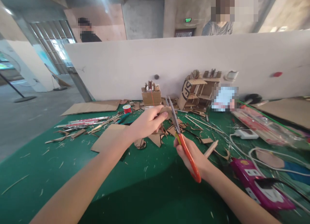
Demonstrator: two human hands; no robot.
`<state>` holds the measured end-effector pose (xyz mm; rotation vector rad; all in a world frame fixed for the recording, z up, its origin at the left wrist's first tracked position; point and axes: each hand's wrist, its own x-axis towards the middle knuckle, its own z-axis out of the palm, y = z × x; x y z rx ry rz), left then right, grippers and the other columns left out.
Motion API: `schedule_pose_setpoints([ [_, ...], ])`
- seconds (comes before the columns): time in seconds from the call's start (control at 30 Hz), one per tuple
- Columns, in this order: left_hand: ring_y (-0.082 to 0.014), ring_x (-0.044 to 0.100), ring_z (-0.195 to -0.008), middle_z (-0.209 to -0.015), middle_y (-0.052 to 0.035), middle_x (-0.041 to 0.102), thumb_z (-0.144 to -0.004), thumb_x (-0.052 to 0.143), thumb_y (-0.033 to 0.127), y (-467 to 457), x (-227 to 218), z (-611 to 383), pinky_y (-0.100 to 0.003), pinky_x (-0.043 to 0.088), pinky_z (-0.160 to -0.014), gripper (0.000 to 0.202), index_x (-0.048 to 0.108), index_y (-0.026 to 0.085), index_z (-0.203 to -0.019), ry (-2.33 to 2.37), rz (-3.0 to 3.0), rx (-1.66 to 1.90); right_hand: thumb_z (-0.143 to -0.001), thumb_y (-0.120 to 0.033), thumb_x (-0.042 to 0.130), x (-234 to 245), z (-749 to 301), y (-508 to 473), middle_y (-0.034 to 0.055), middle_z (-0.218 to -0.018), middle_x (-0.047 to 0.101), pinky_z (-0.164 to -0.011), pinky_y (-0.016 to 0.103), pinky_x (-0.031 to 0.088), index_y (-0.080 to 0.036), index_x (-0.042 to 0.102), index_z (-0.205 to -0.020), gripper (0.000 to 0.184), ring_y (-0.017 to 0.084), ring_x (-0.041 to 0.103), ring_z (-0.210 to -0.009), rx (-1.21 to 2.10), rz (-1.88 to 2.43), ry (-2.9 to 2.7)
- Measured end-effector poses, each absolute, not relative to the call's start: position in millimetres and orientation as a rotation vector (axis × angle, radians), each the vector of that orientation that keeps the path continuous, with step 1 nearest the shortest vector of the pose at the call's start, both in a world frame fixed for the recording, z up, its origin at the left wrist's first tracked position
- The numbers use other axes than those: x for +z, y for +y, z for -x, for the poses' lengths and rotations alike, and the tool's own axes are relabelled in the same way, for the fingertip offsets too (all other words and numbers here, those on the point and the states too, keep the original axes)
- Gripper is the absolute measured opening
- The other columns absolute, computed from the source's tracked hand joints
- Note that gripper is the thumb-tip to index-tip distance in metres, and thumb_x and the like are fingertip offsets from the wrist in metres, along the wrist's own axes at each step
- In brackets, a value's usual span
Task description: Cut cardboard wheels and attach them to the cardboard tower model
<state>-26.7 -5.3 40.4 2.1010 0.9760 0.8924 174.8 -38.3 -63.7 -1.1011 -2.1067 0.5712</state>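
Observation:
My left hand (147, 122) pinches a small piece of brown cardboard (167, 111) above the green table. My right hand (191, 154) is closed round the orange handles of a pair of scissors (180, 138). The scissor blades point up and away and are slightly apart, with their edges at the cardboard piece. Both hands hover over a litter of cardboard scraps (157, 138).
On the green mat (72, 166) lie a cardboard sheet (108, 137), a red tape roll (126, 108), a pink power strip (260, 185) with white cables, and a wooden stick (211, 148). Cardboard models (198, 91) and a small box (151, 95) stand against the white partition. Two people stand behind it.

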Motion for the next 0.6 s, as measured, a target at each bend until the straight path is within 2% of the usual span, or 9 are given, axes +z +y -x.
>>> schedule_pose_setpoints([
  [0.17,-0.0101,0.044,-0.043,-0.052,0.0031,0.046,-0.095,0.040,0.040,-5.4,43.9,30.6,-0.024,0.031,-0.041,0.025,0.054,0.021,-0.087,0.988,-2.139,0.847,-0.096,-0.056,0.028,-62.7,-172.8,-35.3,0.0024,-0.074,0.052,-0.064,0.033,0.042,-0.022,0.041,-0.076,0.041,0.019,0.051,-0.066,0.428,1.163,-2.144],
  [0.33,-0.0094,0.044,-0.044,-0.052,0.0039,0.045,-0.095,0.041,0.039,-4.8,36.3,22.6,-0.023,0.033,-0.043,0.025,0.052,0.020,-0.082,0.999,-2.080,0.945,-0.096,-0.055,0.028,-65.6,-172.0,-34.4,0.0009,-0.070,0.050,-0.059,0.031,0.039,-0.023,0.037,-0.074,0.040,0.017,0.047,-0.060,0.441,1.163,-2.109],
  [0.5,-0.0076,0.041,-0.041,-0.050,0.0064,0.041,-0.095,0.042,0.042,-1.3,22.4,13.4,-0.022,0.031,-0.041,0.026,0.049,0.019,-0.083,0.976,-1.968,1.115,-0.096,-0.054,0.031,-65.5,-172.3,-36.4,0.0028,-0.075,0.053,-0.061,0.031,0.042,-0.022,0.041,-0.079,0.038,0.018,0.050,-0.065,0.520,1.167,-2.054],
  [0.6,-0.0068,0.035,-0.039,-0.049,0.0079,0.035,-0.096,0.040,0.039,1.5,21.6,16.0,-0.022,0.026,-0.041,0.026,0.045,0.020,-0.079,0.998,-2.047,1.093,-0.095,-0.056,0.032,-65.5,-177.3,-37.3,0.0045,-0.083,0.055,-0.064,0.032,0.045,-0.021,0.046,-0.092,0.038,0.018,0.052,-0.071,0.646,1.079,-2.109],
])
